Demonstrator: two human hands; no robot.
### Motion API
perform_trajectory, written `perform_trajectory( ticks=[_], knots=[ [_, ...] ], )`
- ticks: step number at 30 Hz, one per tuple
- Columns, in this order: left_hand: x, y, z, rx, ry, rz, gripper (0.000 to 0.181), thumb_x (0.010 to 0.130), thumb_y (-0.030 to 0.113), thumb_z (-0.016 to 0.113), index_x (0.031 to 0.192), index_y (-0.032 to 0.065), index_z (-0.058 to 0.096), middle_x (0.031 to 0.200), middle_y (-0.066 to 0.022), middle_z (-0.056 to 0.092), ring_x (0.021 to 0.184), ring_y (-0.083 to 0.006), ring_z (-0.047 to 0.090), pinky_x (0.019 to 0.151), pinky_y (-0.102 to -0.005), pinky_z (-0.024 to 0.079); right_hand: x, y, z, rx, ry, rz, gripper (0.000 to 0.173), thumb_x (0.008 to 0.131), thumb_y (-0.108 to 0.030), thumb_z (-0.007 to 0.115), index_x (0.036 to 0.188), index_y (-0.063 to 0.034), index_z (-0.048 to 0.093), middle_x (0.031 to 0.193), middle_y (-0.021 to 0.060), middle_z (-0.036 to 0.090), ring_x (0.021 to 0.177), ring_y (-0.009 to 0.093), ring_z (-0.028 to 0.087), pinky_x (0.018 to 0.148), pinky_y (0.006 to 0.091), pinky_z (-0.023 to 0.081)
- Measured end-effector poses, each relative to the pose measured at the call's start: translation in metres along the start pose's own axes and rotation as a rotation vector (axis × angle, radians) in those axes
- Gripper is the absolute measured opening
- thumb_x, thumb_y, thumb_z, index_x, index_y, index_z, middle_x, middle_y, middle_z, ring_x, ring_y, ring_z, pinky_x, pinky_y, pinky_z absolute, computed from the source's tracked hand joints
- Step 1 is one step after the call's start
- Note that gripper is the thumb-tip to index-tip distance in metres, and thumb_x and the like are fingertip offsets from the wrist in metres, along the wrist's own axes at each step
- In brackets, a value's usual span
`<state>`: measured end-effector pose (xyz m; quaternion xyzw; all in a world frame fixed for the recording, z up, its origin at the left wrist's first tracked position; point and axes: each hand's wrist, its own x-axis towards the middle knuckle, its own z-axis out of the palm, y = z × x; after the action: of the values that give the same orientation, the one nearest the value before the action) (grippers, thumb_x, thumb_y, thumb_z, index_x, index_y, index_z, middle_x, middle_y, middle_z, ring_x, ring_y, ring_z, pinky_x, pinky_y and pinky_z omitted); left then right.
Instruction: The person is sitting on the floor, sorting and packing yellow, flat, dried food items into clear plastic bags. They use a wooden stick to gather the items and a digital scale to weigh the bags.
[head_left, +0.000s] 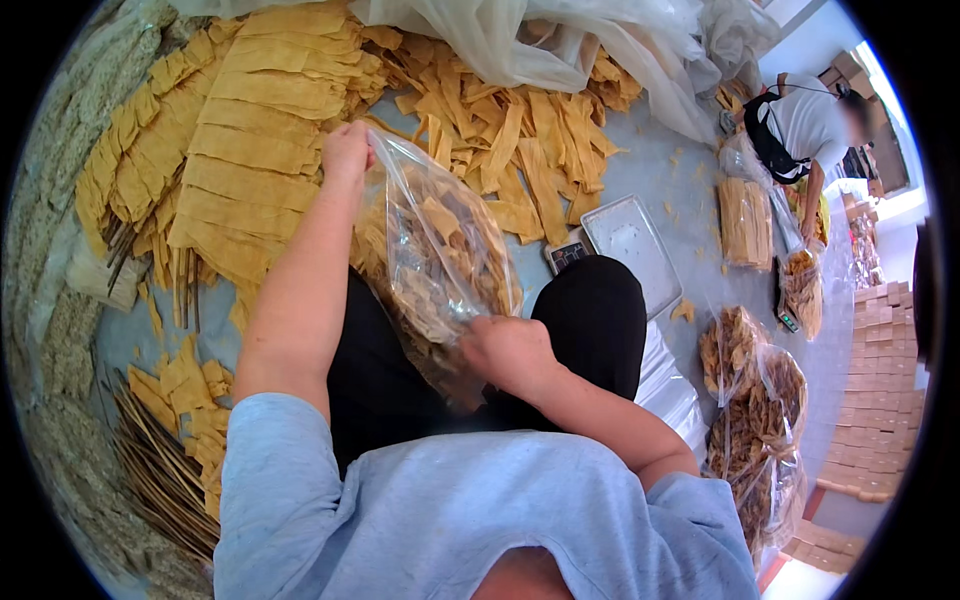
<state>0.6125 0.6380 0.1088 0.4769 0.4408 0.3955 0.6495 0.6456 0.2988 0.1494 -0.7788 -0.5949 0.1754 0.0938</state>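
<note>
A clear plastic bag (450, 247) filled with broken brownish-yellow dried sheets, perhaps dried tofu skin, stands between my knees. My left hand (348, 151) pinches the upper left corner of its mouth and holds it up. Lower down on the right, my right hand (510, 352) grips the side of the same bag, its fingers partly hidden against the plastic. Just beyond my right knee sit a digital scale (568, 255) and a shallow metal tray (634, 251). Loose yellow strips (532, 165) lie in a heap beyond the bag.
Stacked yellow sheets (255, 127) on sticks rise at the left. Thin sticks (161, 472) lie lower left. Filled clear bags (757, 420) and flat plastic bags (667, 382) are at the right. Another person (802, 127) bends over a bag farther off. Plastic sheeting (525, 37) drapes across the top.
</note>
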Motion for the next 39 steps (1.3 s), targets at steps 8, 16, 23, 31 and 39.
perform_trajectory(
  ticks=[8, 16, 23, 31, 39],
  knots=[
    [-0.011, 0.023, -0.055, -0.084, 0.062, -0.172, 0.014, 0.084, 0.013, 0.055, 0.072, 0.0079, 0.056, 0.06, 0.0012, 0.053, 0.047, -0.005, 0.047, 0.041, -0.018, 0.043, -0.018, 0.056, -0.029, -0.227, 0.497, 0.115, 0.035, 0.078, -0.032, 0.067, 0.1, -0.0076, 0.055, 0.084, 0.0109, 0.057, 0.079, 0.03, 0.061, 0.069, 0.0416, 0.048],
    [-0.038, 0.017, -0.084, 0.037, -0.006, -0.18, 0.016, 0.087, 0.019, 0.058, 0.075, 0.0091, 0.055, 0.062, 0.0028, 0.053, 0.047, -0.0031, 0.044, 0.038, -0.0162, 0.037, -0.011, 0.115, -0.041, 0.775, -0.076, 0.239, 0.033, 0.091, -0.033, 0.061, 0.071, -0.008, 0.057, 0.058, -0.0062, 0.045, 0.052, 0.003, 0.043, 0.047, 0.0202, 0.034],
    [-0.071, 0.035, -0.093, -0.044, -0.021, 0.001, 0.017, 0.087, 0.02, 0.06, 0.074, 0.011, 0.054, 0.059, 0.0045, 0.048, 0.044, -0.0033, 0.04, 0.038, -0.0187, 0.032, 0.01, 0.147, -0.098, 0.935, 0.209, 0.329, 0.029, 0.09, -0.03, 0.063, 0.068, -0.0126, 0.056, 0.06, -0.0099, 0.043, 0.054, 0.001, 0.036, 0.049, 0.0194, 0.027],
    [-0.09, 0.011, -0.123, 0.26, -0.045, -0.158, 0.019, 0.086, 0.022, 0.061, 0.073, 0.0094, 0.055, 0.061, 0.0036, 0.05, 0.05, -0.0081, 0.046, 0.044, -0.0226, 0.038, 0.032, 0.199, -0.099, 0.438, 0.303, 0.171, 0.021, 0.087, -0.024, 0.065, 0.086, -0.0029, 0.065, 0.064, -0.0003, 0.054, 0.06, 0.01, 0.052, 0.055, 0.0279, 0.042],
    [-0.127, 0.033, -0.035, 1.08, -0.38, 1.11, 0.028, 0.076, 0.019, 0.068, 0.103, 0.0113, 0.063, 0.098, -0.0065, 0.061, 0.101, -0.0277, 0.054, 0.089, -0.0397, 0.042, 0.053, 0.129, -0.085, -0.163, 0.643, -0.224, 0.011, 0.08, -0.018, 0.065, 0.088, -0.0091, 0.065, 0.09, 0.0098, 0.064, 0.089, 0.028, 0.06, 0.086, 0.0424, 0.042]
  ],
)
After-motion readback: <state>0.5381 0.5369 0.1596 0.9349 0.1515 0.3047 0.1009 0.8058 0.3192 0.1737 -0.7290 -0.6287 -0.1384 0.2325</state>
